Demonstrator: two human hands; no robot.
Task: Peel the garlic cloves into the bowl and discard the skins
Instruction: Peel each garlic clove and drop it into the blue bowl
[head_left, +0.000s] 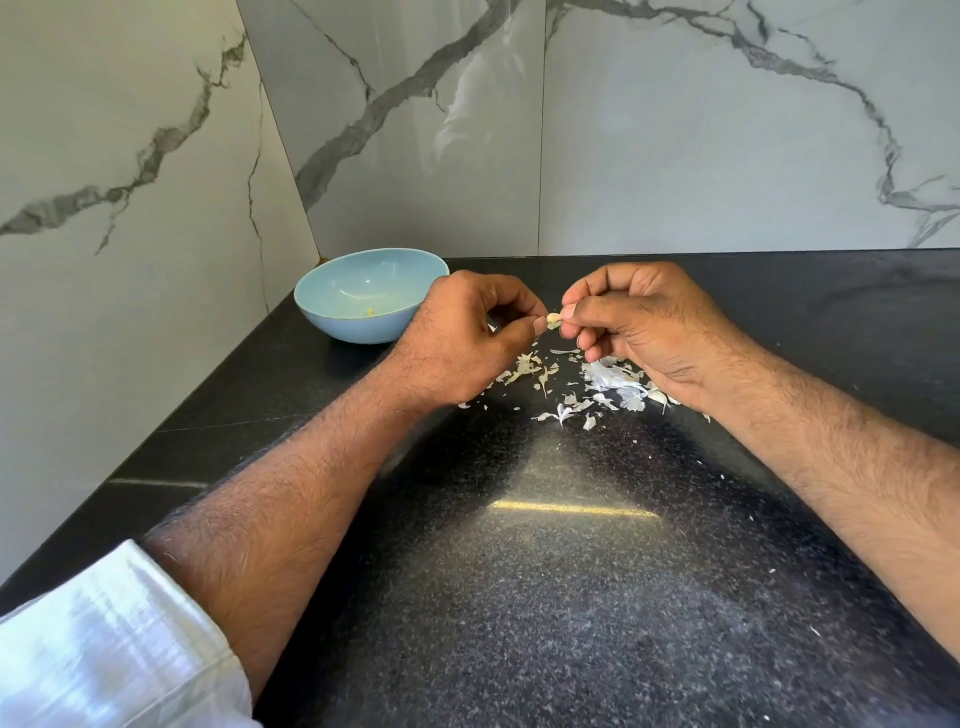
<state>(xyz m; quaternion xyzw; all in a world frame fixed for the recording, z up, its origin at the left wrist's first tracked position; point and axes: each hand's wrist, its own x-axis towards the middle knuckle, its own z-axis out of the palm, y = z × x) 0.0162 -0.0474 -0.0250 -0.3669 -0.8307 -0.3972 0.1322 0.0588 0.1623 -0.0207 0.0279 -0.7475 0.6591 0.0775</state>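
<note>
Garlic clove (552, 319) pinched between left hand (467, 338) and right hand (644, 332) above the desk (519, 571); skins (597, 387) scattered beneath; bowl (363, 296) just left.

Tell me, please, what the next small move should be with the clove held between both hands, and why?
Probably keep pulling the skin off: both the left hand and right hand pinch the garlic clove above the skins on the counter, and it seems not yet fully peeled. Then drop it into the bowl.
</note>
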